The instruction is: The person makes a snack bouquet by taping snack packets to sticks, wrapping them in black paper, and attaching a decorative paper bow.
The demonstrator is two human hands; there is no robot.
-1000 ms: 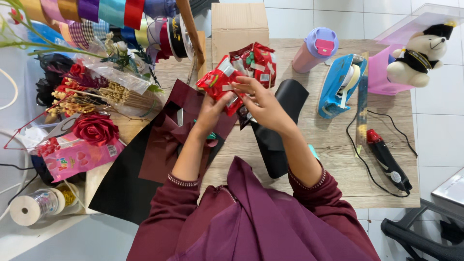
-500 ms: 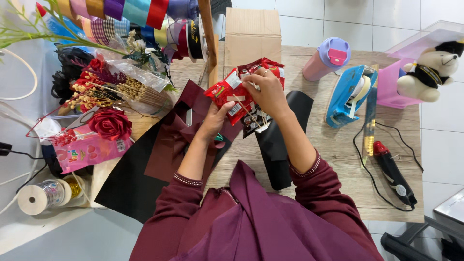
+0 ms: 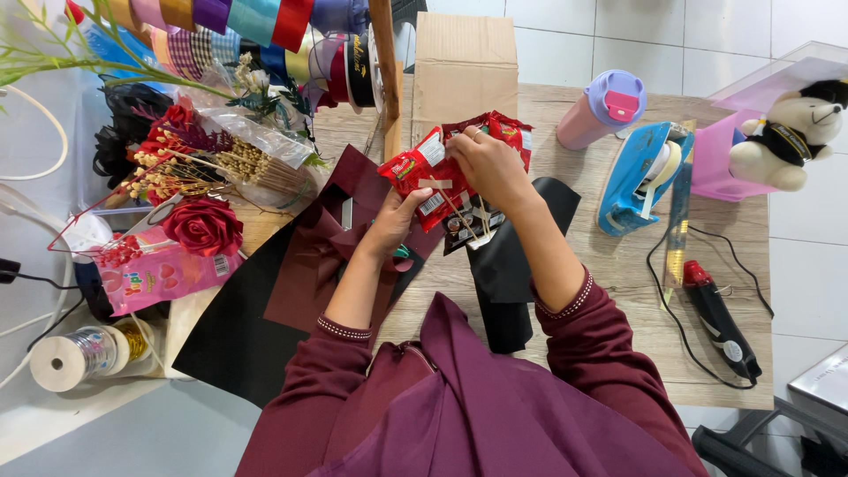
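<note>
Above the wooden table (image 3: 618, 300), my left hand (image 3: 395, 221) grips from below a bunch of red snack packets (image 3: 415, 166) fixed to thin wooden sticks (image 3: 459, 216). From above, my right hand (image 3: 488, 165) presses on the same bunch, fingers curled over the packets. Dark packets (image 3: 468, 228) hang at the bottom of the bunch. Under my hands lie a maroon paper sheet with a bow (image 3: 327, 256) and black paper sheets (image 3: 512, 256).
Left: a red fabric rose (image 3: 203, 225), dried flowers (image 3: 203, 163), a pink packet (image 3: 159, 274), ribbon rolls (image 3: 238, 22), a tape spool (image 3: 66, 360). Behind: a cardboard box (image 3: 464, 62). Right: a purple-lidded cup (image 3: 601, 108), blue tape dispenser (image 3: 640, 177), glue gun (image 3: 720, 322), plush bear (image 3: 786, 132).
My hands have raised the bunch of packets a little and turned it. The right hand has shifted on top of the packets. The view has tilted slightly.
</note>
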